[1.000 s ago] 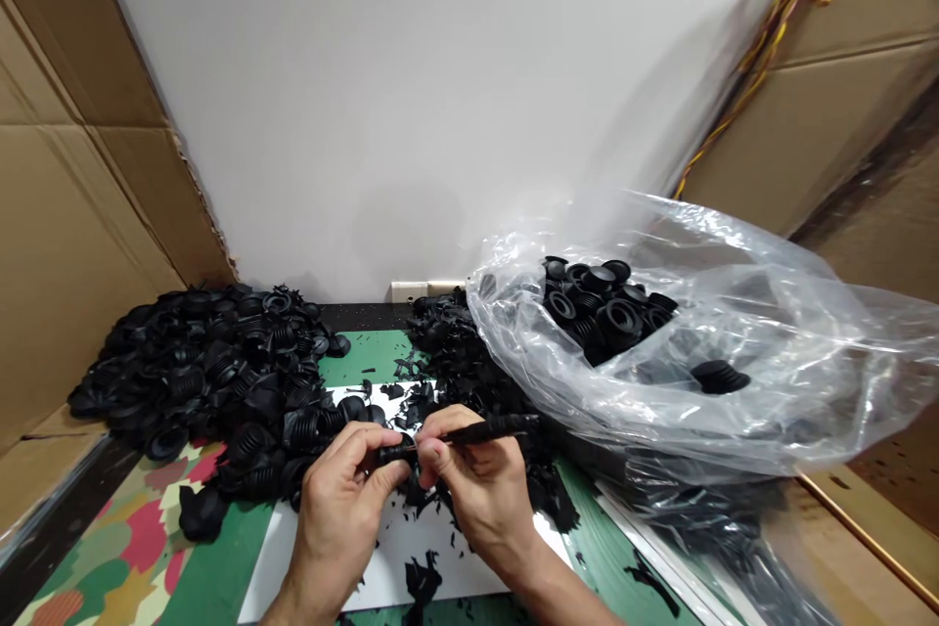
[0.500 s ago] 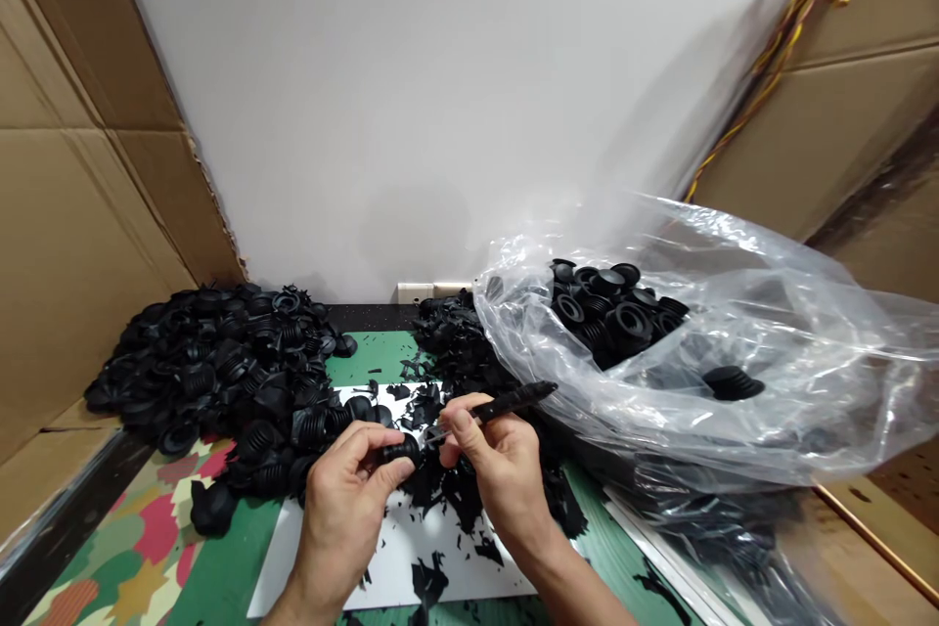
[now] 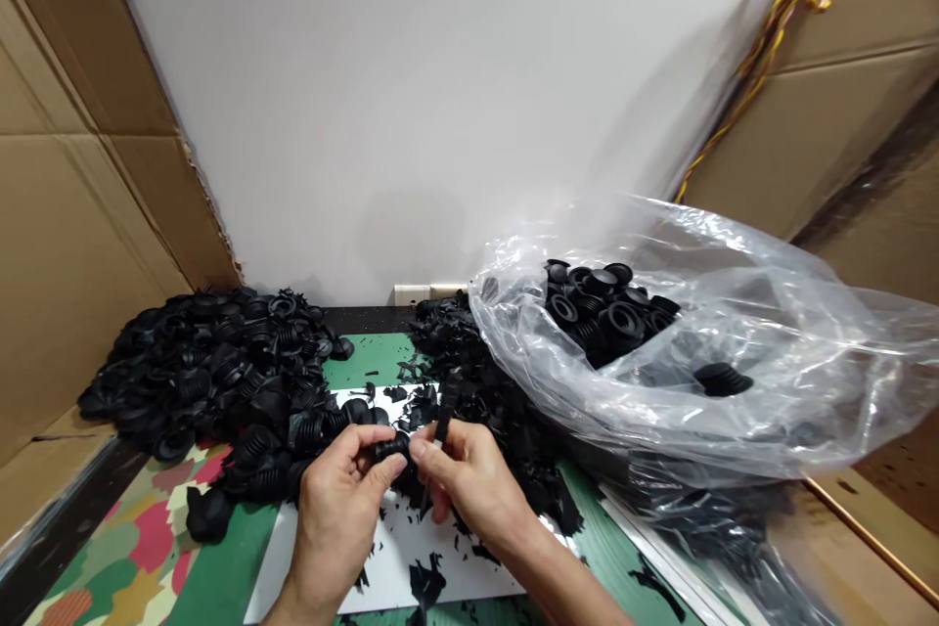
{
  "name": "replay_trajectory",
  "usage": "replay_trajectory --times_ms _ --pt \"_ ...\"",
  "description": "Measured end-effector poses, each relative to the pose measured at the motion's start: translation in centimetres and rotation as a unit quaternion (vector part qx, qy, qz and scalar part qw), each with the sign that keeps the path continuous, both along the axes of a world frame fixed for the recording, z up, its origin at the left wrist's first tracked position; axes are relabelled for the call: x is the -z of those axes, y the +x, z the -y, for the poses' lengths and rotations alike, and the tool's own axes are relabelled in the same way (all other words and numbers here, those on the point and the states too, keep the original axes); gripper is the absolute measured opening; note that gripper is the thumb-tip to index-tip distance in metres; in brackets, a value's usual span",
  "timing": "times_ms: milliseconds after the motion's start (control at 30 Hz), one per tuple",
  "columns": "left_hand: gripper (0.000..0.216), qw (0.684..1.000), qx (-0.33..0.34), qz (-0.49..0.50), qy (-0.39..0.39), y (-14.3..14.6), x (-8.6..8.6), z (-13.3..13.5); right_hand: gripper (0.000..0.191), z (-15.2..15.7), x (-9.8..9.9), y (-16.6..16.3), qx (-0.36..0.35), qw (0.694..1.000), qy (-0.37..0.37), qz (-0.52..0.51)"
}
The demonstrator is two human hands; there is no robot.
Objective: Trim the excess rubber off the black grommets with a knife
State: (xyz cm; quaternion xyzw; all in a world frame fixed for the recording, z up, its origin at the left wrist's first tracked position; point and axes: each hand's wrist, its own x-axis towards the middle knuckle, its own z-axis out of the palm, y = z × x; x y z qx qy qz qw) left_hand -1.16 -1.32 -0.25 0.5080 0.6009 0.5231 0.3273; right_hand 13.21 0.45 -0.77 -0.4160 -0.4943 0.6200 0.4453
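Between its thumb and fingers, my left hand point(image 3: 334, 499) pinches a small black ribbed rubber part point(image 3: 391, 447) above a white sheet point(image 3: 286, 562). Close beside it, my right hand point(image 3: 473, 484) is closed around a slim knife with a black handle point(image 3: 444, 416). The handle stands up past the fingers, and the thin blade points down below them. My right thumb and index finger are at the right end of the rubber part; whether they grip it I cannot tell. Black scraps point(image 3: 425, 582) lie scattered on the sheet.
A heap of similar rubber parts point(image 3: 220, 362) covers the left side of the green tabletop point(image 3: 367, 357). Black trimmings point(image 3: 506, 421) are piled behind my right hand. A clear plastic bag point(image 3: 799, 333) with rubber parts stands right. Cardboard walls point(image 3: 80, 166) flank the table.
My right hand has turned the knife from lying toward the right to upright, blade down. Its thumb and index finger have moved left to the rubber part. My left hand keeps its pinch.
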Motion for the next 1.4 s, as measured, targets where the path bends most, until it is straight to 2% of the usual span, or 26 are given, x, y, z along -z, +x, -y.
replay_trajectory --times_ms 100,433,967,1233,1400 --pt "0.022 1.0 0.009 0.016 0.0 0.1 -0.4 0.0 0.024 0.1 0.0 -0.4 -0.022 1.0 -0.004 -0.018" --pt "0.028 0.997 -0.003 0.071 -0.025 0.3 -1.8 -0.6 0.018 -0.2 -0.2 -0.4 0.021 0.996 -0.042 -0.077" --pt "0.024 0.998 -0.014 0.05 -0.022 0.2 -1.6 -0.4 0.019 -0.3 0.2 -0.7 0.016 0.995 -0.041 -0.084" --pt "0.023 0.999 -0.021 0.033 -0.014 0.1 -1.5 -0.4 0.027 -0.3 0.1 -0.7 -0.022 0.991 -0.053 -0.119" --pt "0.021 1.0 0.003 -0.004 0.011 0.1 -1.3 -0.2 0.029 -0.1 0.1 -0.9 -0.02 0.987 -0.069 -0.142"
